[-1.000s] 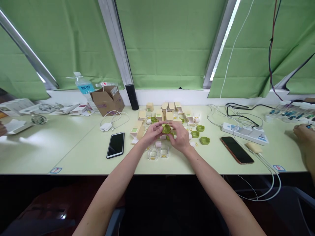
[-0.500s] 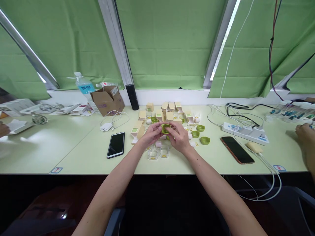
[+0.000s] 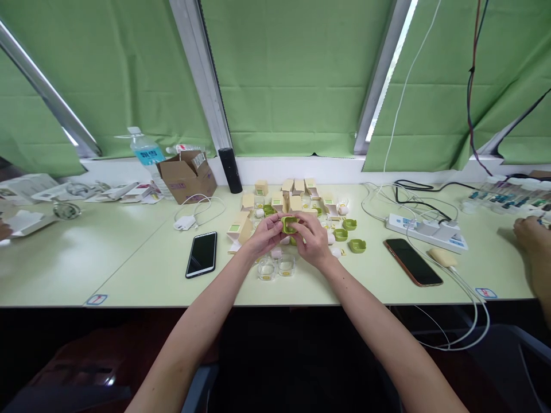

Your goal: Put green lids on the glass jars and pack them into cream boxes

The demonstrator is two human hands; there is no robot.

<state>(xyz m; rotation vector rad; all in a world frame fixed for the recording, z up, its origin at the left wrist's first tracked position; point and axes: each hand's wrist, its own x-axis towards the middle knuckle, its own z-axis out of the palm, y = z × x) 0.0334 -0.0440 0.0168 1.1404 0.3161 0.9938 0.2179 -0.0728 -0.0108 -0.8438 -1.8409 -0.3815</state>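
Between my two hands, above the table, is a small green plastic case (image 3: 288,224) with a hollow inside, tilted toward me. My left hand (image 3: 266,234) grips its left side with the thumb in front. My right hand (image 3: 311,238) closes on its right side, fingers at the hollow. Just below lie two clear plastic cases (image 3: 276,267). Several more green cases (image 3: 357,246) rest to the right of my hands. Small cream cardboard boxes (image 3: 295,202) stand behind, and another cream box (image 3: 239,227) lies left. Pale pink pieces (image 3: 330,238) are partly hidden by my hands.
A phone (image 3: 201,254) lies on the left and another phone (image 3: 413,261) on the right. A power strip (image 3: 426,232) with cables, a brown carton (image 3: 187,176) and a black cylinder (image 3: 230,171) are further back. Another person's hand (image 3: 532,234) is at far right.
The view has shifted very slightly. Both hands keep hold of the green case in nearly the same place.
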